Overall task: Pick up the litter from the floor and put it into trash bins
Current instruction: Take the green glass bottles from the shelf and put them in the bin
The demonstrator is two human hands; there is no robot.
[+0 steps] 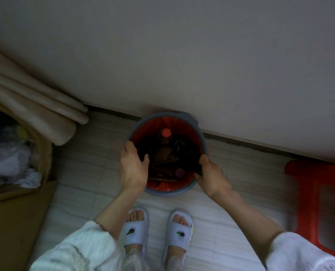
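Observation:
A round grey trash bin [194, 120] with a red liner stands on the tiled floor against the wall. Inside it lie a bottle with a red cap [166, 132], brown paper litter [163, 159] and something dark and flexible [192, 155] draped across the top. My left hand [133, 169] is at the bin's left rim, its fingers curled on the left end of that dark material. On the right rim, my right hand [211, 177] pinches the same dark material. Whether it is a bag or a wrapper I cannot tell.
A cardboard box [16, 212] holding crumpled white litter [12, 165] sits at the left, under a beige curtain [31, 106]. A red plastic stool [317, 202] stands at the right. My slippered feet [156, 233] are just in front of the bin.

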